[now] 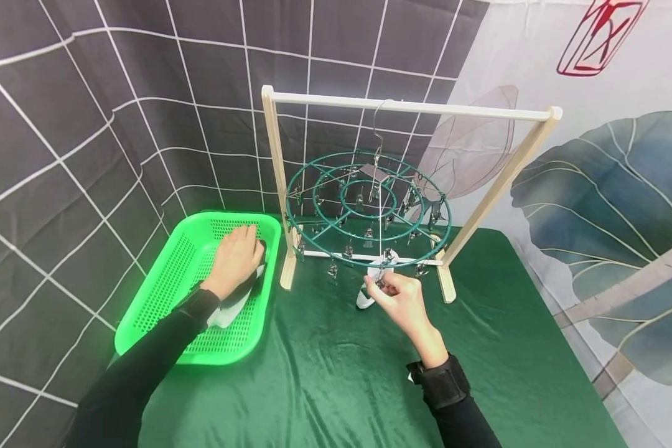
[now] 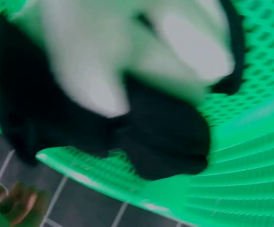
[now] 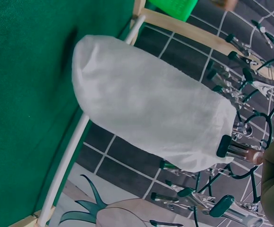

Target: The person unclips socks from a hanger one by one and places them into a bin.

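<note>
A white sock point(image 3: 146, 99) hangs from a metal clip point(image 3: 238, 150) of the green round drying hanger point(image 1: 313, 238). At that clip, my right hand point(image 1: 400, 298) pinches with thumb and forefinger, and the sock shows partly behind it. My left hand point(image 1: 236, 258) reaches down into the bright green basket point(image 1: 162, 298), its fingers loosely extended over the socks there. Black socks point(image 2: 170, 135) and a blurred white sock point(image 2: 89, 71) lie in the basket in the left wrist view. The left fingertips are partly hidden from the head camera.
A wooden stand with a white top bar point(image 1: 414, 107) carries the hanger by its hook point(image 1: 377, 121). Several more clips point(image 1: 333, 271) dangle around the rings. Green cloth point(image 1: 325, 373) covers the table, and a grey tiled backdrop point(image 1: 213, 74) rises close behind and left.
</note>
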`<state>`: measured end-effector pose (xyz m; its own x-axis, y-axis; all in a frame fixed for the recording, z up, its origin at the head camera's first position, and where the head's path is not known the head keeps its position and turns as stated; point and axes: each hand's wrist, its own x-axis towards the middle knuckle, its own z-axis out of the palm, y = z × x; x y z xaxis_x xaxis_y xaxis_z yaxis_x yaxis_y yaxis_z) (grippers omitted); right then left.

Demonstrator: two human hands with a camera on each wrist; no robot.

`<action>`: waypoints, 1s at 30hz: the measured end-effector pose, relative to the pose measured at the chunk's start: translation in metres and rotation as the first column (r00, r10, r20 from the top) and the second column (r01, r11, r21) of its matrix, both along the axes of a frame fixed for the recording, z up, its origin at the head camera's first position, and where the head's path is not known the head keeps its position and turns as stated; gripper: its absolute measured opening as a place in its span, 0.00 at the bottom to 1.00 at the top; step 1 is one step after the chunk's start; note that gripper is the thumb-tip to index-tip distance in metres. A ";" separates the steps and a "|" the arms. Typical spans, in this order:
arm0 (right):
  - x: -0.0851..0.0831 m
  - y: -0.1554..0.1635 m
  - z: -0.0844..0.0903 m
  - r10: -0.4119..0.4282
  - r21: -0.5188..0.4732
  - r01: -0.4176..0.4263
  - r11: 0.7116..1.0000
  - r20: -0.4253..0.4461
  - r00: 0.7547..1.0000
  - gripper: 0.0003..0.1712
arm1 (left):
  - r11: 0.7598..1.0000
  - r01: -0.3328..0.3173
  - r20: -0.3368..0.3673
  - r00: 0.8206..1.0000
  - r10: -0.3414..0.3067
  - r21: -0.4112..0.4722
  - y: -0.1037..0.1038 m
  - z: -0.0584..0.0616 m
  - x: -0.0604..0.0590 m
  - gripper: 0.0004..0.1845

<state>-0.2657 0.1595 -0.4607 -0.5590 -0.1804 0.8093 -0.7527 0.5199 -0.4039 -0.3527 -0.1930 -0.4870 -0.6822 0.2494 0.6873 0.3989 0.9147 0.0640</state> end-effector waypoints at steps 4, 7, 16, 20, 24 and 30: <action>0.001 0.001 -0.001 -0.011 0.007 0.011 1.000 -0.002 1.000 0.26 | 0.974 0.212 -0.241 0.952 -0.188 0.077 0.026 0.027 0.009 0.11; 0.001 0.001 -0.001 -0.024 0.011 0.024 1.000 -0.013 1.000 0.27 | 0.922 0.379 -0.389 0.862 -0.324 0.073 0.051 0.044 0.019 0.12; 0.003 -0.002 0.001 -0.009 0.015 0.009 1.000 -0.013 1.000 0.27 | 0.788 0.603 -0.444 0.677 -0.587 -0.124 0.118 0.073 0.045 0.14; 0.003 -0.003 0.002 0.005 0.003 -0.005 1.000 -0.027 1.000 0.27 | 0.770 0.623 -0.421 0.667 -0.615 -0.139 0.136 0.073 0.051 0.14; 0.002 -0.003 0.002 0.010 -0.002 -0.010 1.000 -0.054 0.998 0.27 | 0.769 0.621 -0.418 0.664 -0.620 -0.154 0.146 0.071 0.056 0.12; 0.002 -0.002 0.002 0.029 -0.002 -0.029 1.000 -0.029 0.999 0.26 | 0.785 0.606 -0.412 0.686 -0.599 -0.132 0.150 0.066 0.057 0.10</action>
